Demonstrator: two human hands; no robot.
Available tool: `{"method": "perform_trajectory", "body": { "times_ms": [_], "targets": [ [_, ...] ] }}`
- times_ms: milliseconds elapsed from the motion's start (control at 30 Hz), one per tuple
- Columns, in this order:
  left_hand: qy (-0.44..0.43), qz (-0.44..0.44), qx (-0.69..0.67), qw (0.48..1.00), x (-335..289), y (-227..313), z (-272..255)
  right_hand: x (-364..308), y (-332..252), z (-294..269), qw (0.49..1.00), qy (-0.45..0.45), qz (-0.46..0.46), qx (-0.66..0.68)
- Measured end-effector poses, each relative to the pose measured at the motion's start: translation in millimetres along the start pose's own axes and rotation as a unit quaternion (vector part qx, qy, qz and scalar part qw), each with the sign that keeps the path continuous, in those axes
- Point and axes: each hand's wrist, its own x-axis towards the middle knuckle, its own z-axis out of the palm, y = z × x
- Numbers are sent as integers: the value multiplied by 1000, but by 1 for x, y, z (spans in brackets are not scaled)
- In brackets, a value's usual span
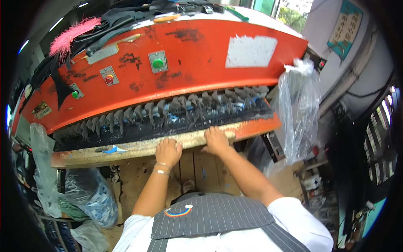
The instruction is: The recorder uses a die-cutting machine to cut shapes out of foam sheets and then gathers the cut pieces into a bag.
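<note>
My left hand (168,152) rests on the worn, pale front ledge (138,153) of a large red machine (191,54), its thumb apart from the fingers. Farther right, my right hand (217,140) lies on the same ledge with its thumb spread. Neither hand shows anything held; the fingertips are partly hard to make out. Behind the ledge, a row of dark grey curled flaps (161,110) hangs along the machine's slot, above a black bed (142,130) flecked with blue and white scraps. A blue and white scrap (113,149) lies on the ledge to the left.
The red panel carries green buttons (158,63) and a red button (109,79). Dark material and pink fringe (75,35) lie on top. Clear plastic hangs at the right (298,109) and left. A bag of blue scraps (94,201) stands below on the wooden floor.
</note>
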Motion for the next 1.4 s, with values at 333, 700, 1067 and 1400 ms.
{"method": "perform_trajectory", "body": {
  "times_ms": [333,700,1067,1400],
  "targets": [
    [-79,-74,5,994,54,-10,-26,50,-10,-34,999,-40,17,-10],
    [-299,-88,-43,949,31,33,-81,8,15,-88,920,-319,-73,218],
    [-7,77,-136,988,78,40,-27,155,-14,-94,931,-365,13,-6],
    [77,-133,-438,886,92,76,-54,159,-2,-111,940,-323,-99,39]
  ]
}}
